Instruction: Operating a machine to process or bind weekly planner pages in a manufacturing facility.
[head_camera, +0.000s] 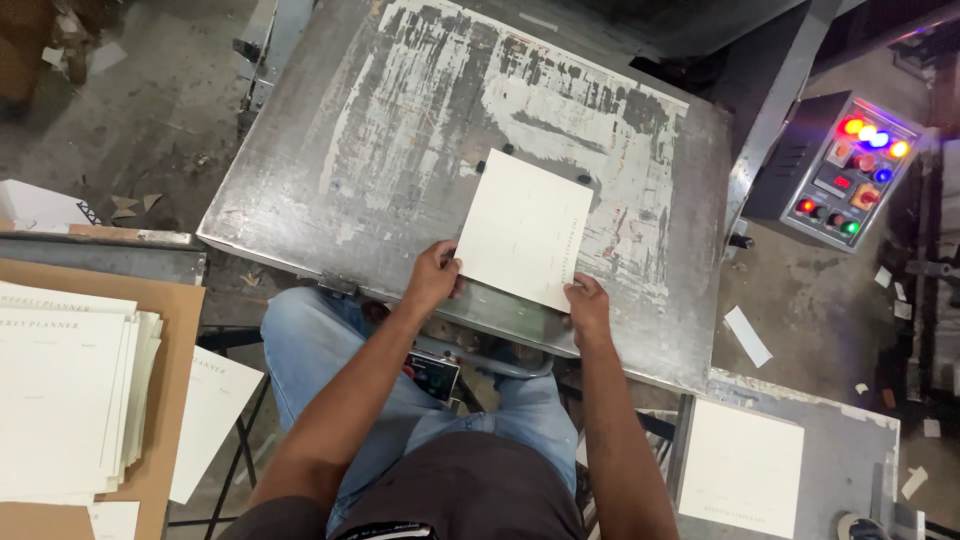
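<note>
A cream printed sheet (523, 228) lies flat on the worn grey metal table (330, 170), its far edge against small dark stops. My left hand (432, 278) grips the sheet's near left corner, thumb on top. At the near right corner my right hand (588, 305) pinches the sheet in the same way. Both hands sit at the table's front edge, above my knees in blue jeans.
A stack of cream printed sheets (60, 390) rests on brown cardboard at the left. Another cream sheet (742, 465) lies on a lower metal shelf at the right. A control box (838, 170) with lit coloured buttons stands at the right. Paper scraps litter the floor.
</note>
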